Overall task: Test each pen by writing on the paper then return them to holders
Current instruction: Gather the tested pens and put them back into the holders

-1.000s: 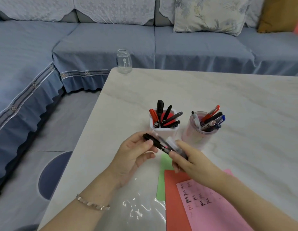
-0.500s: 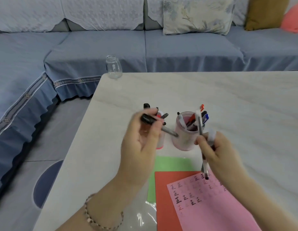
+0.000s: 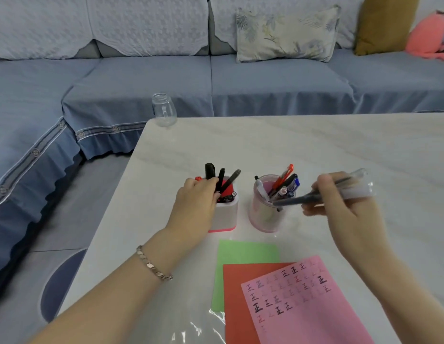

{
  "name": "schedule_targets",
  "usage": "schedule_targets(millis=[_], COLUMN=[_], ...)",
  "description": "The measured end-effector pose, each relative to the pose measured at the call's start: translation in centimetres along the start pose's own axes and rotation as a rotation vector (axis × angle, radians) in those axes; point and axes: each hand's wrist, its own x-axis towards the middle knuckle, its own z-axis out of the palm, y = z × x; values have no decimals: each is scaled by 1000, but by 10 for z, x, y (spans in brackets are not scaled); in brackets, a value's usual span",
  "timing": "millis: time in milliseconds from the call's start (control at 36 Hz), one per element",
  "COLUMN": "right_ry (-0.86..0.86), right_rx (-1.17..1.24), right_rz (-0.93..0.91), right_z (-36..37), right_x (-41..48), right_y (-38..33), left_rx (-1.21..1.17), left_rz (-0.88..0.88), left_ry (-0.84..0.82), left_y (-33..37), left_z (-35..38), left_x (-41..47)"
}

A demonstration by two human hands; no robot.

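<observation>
Blue sofa [image 3: 265,90] fills the far side, way past both your hands. White stone table [image 3: 315,145] lies under your hands. Close to you, below your right hand [image 3: 340,209], the pink paper [image 3: 303,314] with written marks lies on a red paper [image 3: 236,306]. A green paper [image 3: 245,252] peeks out between your two arms. Your left hand [image 3: 196,202] sits at the white holder [image 3: 227,214], fingers bent over its top among the black pens [image 3: 231,181]; you cannot tell if they pinch one. The pink holder [image 3: 260,214] stands between your hands, with pens in it. Your right hand grips a dark pen [image 3: 298,198], fingers curled tight, and its tip points left, just over the pink holder's rim. A small glass jar [image 3: 164,110] stands far past your left hand, at the table corner
</observation>
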Motion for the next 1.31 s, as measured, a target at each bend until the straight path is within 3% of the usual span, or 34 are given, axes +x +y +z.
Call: schedule_targets(millis=[194,333,472,528,611,667,778,889,1000,1306], right_ry=[131,-45,-18,34,34,8,25,39,-169,-107], right_rx=[-239,-474,-609,-579,-720,-794,-648,-357,-229,-159], right_rz=[-279,-138,-191,-303,-519,-556,-450,-86,199,190], right_z=[20,39,39,38,43,47,43,36,42,63], right_x=[30,42,44,41,39,37,26,12,11,17], right_y=[0,17,32,36,53,62,65,72,90,110], left_rx=[-200,-604,-794,-811,-854,-879,-877,-885,-914,-890], left_rz=[-121,-285,-205,-193,-174,-163,-199,-244,-293,-275], left_ry=[201,-35,-18,-1,21,34,54,43,43,42], left_y=[6,2,-12,-14,-9,-8,-10,-10,-11,0], left_z=[2,5,17,21,18,17,17,19,21,28], left_x=[-14,-19,-16,-15,-15,-15,-16,-16,-15,-6])
